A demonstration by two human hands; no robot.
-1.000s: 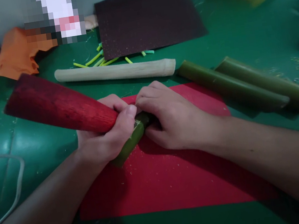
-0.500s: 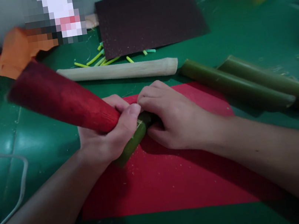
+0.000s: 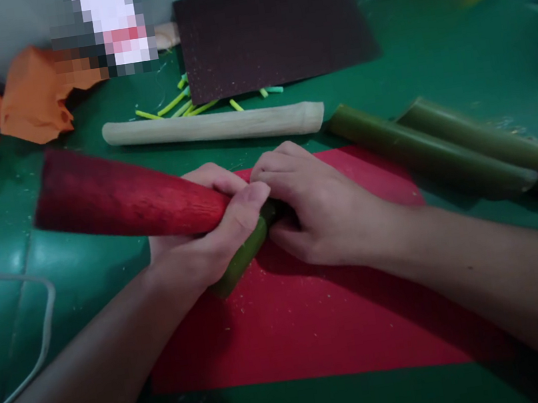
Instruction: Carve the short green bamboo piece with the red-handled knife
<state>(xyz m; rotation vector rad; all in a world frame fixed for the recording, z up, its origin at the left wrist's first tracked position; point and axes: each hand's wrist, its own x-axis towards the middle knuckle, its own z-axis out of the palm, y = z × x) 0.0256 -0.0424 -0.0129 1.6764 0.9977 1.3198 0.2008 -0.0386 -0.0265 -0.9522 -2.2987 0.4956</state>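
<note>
My left hand [image 3: 208,237] is closed round the narrow end of a red tapered wooden handle [image 3: 131,195], whose wide end points left. Whatever the handle is fixed to is hidden by my fingers. Under both hands a green bamboo piece [image 3: 244,259] lies slantwise over a sheet of red paper [image 3: 318,329]. My right hand [image 3: 309,202] has its fingers curled round the far end of the bamboo, close against my left thumb. Small pale shavings dot the paper.
Beyond my hands lies a pale peeled bamboo stick [image 3: 217,128]. Two green bamboo lengths [image 3: 438,149] rest at the right. Further back are a dark brown sheet [image 3: 273,26], yellow-green tube bits [image 3: 173,101] and crumpled orange paper [image 3: 33,95]. A white cable [image 3: 46,315] curves at the left.
The red handle has swung so its wide end sits lower and closer to level. My left thumb has shifted slightly right along the bamboo. My right hand keeps its hold.
</note>
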